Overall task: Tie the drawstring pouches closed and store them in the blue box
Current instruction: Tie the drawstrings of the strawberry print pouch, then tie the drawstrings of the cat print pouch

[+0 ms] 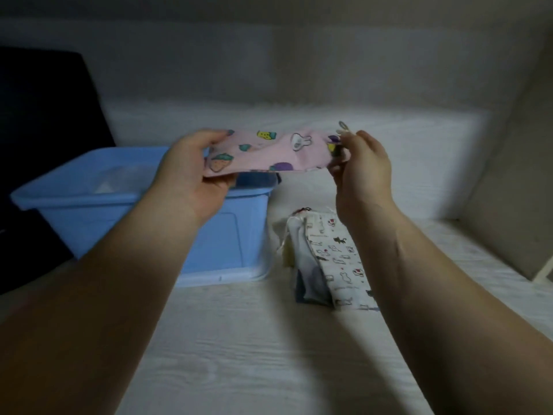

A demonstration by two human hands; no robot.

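A pink pouch printed with strawberries and a rabbit is held up flat between both hands, above the table and over the far right corner of the blue box. The left hand grips the pouch's left end, thumb on top and fingers curled beneath, where the cloth hides most of them. The right hand pinches the right end; its back faces the camera, so the fingertips are mostly out of sight, and whether they hold cloth, cord or both cannot be told. A small loop of pale cord sticks up just above that hand.

The blue box stands open on the table's left side. Its inside is hard to read: something pale lies in it, and something dark shows at the rim under the pink pouch, largely covered by it.

Just right of the box, a pile of pouches lies on the table. On top is a white pouch with small cat figures; its right edge is cut off by the right forearm. Under it only an edge of a dark blue piece and a cream piece peep out.

A large dark shape fills the left edge of the view, too dim to identify.
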